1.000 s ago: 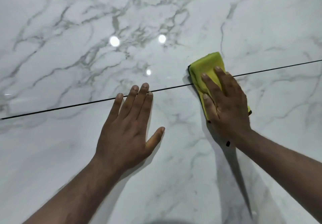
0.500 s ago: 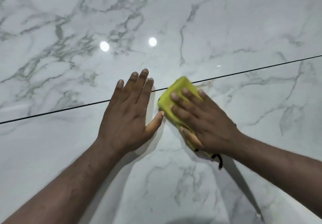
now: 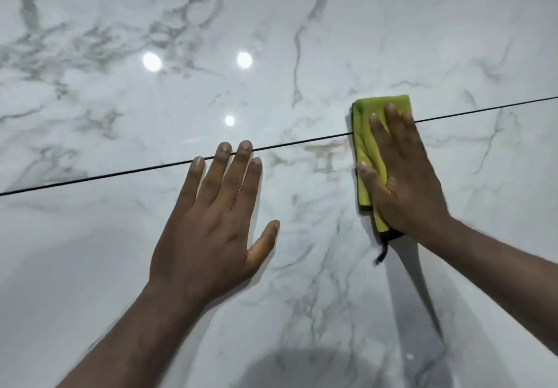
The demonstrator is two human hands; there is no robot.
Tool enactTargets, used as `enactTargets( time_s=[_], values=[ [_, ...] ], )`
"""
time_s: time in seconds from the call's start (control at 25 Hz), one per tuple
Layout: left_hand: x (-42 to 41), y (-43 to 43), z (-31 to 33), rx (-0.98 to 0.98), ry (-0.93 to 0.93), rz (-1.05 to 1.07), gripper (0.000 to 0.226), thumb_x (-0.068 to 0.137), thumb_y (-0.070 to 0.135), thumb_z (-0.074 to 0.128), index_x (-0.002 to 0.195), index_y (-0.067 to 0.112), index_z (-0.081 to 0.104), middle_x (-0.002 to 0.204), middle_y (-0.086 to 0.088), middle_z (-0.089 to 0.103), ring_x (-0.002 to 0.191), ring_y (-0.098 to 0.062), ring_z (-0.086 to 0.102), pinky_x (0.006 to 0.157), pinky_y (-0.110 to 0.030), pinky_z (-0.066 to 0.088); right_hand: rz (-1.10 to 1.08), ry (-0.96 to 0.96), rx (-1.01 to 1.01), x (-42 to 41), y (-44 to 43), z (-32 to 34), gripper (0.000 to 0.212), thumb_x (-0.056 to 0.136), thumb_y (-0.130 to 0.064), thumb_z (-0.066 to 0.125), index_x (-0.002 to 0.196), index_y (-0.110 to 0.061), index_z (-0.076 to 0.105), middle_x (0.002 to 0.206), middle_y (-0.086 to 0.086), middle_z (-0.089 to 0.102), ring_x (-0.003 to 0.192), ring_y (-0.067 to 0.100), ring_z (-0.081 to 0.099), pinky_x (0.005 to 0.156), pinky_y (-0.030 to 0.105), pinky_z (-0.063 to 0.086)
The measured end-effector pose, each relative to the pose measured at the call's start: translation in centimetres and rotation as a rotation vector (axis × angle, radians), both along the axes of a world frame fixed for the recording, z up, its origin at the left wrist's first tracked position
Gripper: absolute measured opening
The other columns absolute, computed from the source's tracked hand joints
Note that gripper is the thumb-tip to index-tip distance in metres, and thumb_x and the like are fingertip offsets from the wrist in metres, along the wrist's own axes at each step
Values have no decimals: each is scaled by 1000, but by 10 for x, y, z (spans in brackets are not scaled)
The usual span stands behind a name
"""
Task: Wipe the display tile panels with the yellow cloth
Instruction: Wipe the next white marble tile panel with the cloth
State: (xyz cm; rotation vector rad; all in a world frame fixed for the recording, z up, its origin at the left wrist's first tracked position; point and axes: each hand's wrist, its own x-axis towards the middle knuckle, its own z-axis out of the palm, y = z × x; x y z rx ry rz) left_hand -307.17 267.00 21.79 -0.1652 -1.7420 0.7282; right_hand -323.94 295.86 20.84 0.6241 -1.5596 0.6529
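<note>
Two glossy white marble-look tile panels fill the view, an upper panel [image 3: 332, 40] and a lower panel [image 3: 90, 267], split by a thin dark joint [image 3: 105, 176] that runs from lower left to upper right. A folded yellow cloth [image 3: 367, 134] lies flat across the joint at the right, with a small dark loop hanging from its lower end. My right hand [image 3: 404, 176] presses flat on the cloth and covers most of it. Flat on the lower panel rests my left hand [image 3: 214, 221], fingers spread, fingertips touching the joint, nothing in it.
Three bright ceiling-light reflections [image 3: 152, 61] glint on the upper panel. A faint brownish stain [image 3: 324, 149] sits on the joint between my hands. Shadows of my arms and head fall on the lower panel.
My right hand has slid the cloth to the right and slightly up along the joint, away from my left hand. The left hand stays planted.
</note>
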Motion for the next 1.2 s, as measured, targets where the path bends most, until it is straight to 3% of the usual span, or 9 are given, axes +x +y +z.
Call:
enactTargets(
  time_s=[0.08,0.24,0.4,0.44,0.6,0.76,0.92,1.08,1.2],
  values=[
    [0,0,3,-16,4,-7,85,108,57,44,169,-1,31,180,-20,18,167,-41,19,133,-62,21,25,-98,-100,6,-13,1,68,111,-51,38,171,-26,17,180,-1,5,166,23,-2,132,53,17],
    [-1,3,4,36,13,-64,82,104,55,52,165,1,40,180,-17,22,166,-39,24,133,-63,21,-135,351,574,-3,15,-40,59,111,-45,47,165,-22,38,174,11,30,162,36,25,127,61,27],
    [-13,33,8,12,8,-88,82,101,57,54,165,7,45,181,-11,21,166,-37,25,132,-65,20,-9,-151,-73,-30,52,-10,67,110,-63,26,170,-36,11,180,-5,2,166,16,-2,132,24,3],
    [-20,43,8,-7,-3,-79,82,101,58,53,165,8,44,181,-11,20,166,-36,25,132,-65,20,-28,-161,-49,-30,52,-7,67,110,-61,27,170,-35,12,180,-5,0,166,17,-4,130,20,1],
    [-51,81,-1,21,-5,-35,83,102,59,51,166,8,44,181,-12,20,166,-35,23,132,-65,20,-125,310,484,-59,90,-30,56,112,-40,45,164,-19,40,175,10,26,163,33,21,129,55,25],
    [-91,138,6,-44,-38,-19,82,102,58,49,165,7,44,181,-11,20,166,-35,24,132,-64,19,44,-157,-181,-101,137,-10,63,112,-55,29,170,-33,18,180,-3,8,166,19,3,134,34,9],
    [-131,191,7,-35,-34,-3,84,101,59,49,167,6,41,181,-11,20,166,-34,24,133,-63,19,-112,329,488,-137,191,-29,57,112,-44,44,164,-23,39,175,8,26,163,31,22,129,54,24],
    [-165,235,9,-23,-44,-20,89,102,60,48,169,4,34,181,-11,19,167,-33,23,133,-62,21,68,-158,-173,-169,233,-8,65,111,-55,33,170,-31,21,179,-3,10,166,19,3,132,27,7],
    [-183,259,13,-39,-75,-8,91,102,60,47,170,3,30,182,-11,17,168,-31,19,133,-61,20,-76,103,297,-181,256,-22,63,111,-49,41,168,-22,31,178,5,15,166,27,7,132,48,18]
  ],
)
